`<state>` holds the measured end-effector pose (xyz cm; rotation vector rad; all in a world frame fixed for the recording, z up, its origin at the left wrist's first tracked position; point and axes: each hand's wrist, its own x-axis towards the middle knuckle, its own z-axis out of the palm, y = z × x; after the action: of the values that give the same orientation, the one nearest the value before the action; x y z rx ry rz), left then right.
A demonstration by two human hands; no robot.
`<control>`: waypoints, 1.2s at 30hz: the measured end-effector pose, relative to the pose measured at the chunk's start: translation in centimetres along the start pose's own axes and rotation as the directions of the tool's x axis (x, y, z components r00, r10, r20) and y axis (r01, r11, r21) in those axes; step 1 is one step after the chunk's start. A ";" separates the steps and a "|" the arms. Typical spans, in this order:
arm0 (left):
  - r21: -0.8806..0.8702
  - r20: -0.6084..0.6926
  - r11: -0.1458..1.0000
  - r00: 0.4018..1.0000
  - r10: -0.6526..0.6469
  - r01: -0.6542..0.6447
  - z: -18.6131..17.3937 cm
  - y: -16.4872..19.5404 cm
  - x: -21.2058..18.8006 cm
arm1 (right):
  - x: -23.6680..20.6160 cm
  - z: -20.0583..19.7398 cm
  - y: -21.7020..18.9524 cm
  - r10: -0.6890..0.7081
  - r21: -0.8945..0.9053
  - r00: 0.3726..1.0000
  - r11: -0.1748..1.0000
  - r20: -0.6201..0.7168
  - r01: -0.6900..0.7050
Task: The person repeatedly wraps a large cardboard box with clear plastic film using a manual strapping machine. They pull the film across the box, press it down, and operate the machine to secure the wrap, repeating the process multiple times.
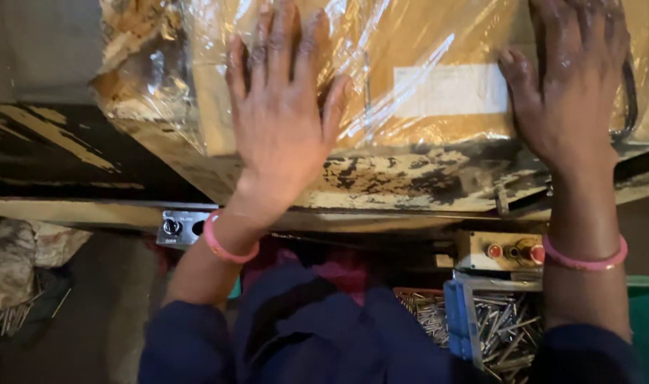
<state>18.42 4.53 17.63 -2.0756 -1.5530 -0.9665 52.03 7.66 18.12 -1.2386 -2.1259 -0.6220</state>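
Left hand (282, 121) and right hand (573, 92), both spread wide and flat, press on the film-wrapped box (424, 92) across the frame's top, steadying it on the worn machine bed (403, 181); nails (506, 334) lower right.

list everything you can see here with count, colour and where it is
wrapped box: one, tan cardboard under clear film, top centre on the machine
white label: one, on the box between the hands
machine top: one, worn cream and black, under the box
control panel: one, cream with red buttons, lower right
metal pins: many, silver, in a tray lower right
bangles: two, pink, one on each wrist
left hand: flat on the box, fingers spread
right hand: flat on the box's right end
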 end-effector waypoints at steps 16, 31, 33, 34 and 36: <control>-0.054 0.017 0.998 1.000 -0.015 0.016 0.3 0.1 -0.2 | 3.2 -1.8 -3.3 0.066 0.134 0.998 0.989 0.021 -0.068; -0.046 0.000 0.999 1.000 0.001 -0.001 0.5 0.2 -0.1 | 2.9 -1.4 -2.9 0.080 0.067 0.995 0.994 0.056 -0.083; -0.041 -0.002 0.999 1.000 0.003 -0.003 0.6 0.1 0.0 | 2.9 -1.4 -2.9 0.082 0.113 0.996 0.990 0.043 -0.087; -0.039 -0.004 0.999 1.000 0.004 -0.004 0.6 0.2 0.0 | 2.9 -1.5 -3.0 0.084 0.137 0.996 0.987 0.036 -0.088; -0.038 -0.011 0.999 1.000 0.005 -0.006 0.5 0.2 0.0 | 3.0 -1.5 -3.1 0.081 0.130 0.996 0.988 0.031 -0.085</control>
<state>18.74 4.83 17.30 -2.0957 -1.5344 -1.0111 48.52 7.09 21.03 -1.2613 -2.0882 -0.4257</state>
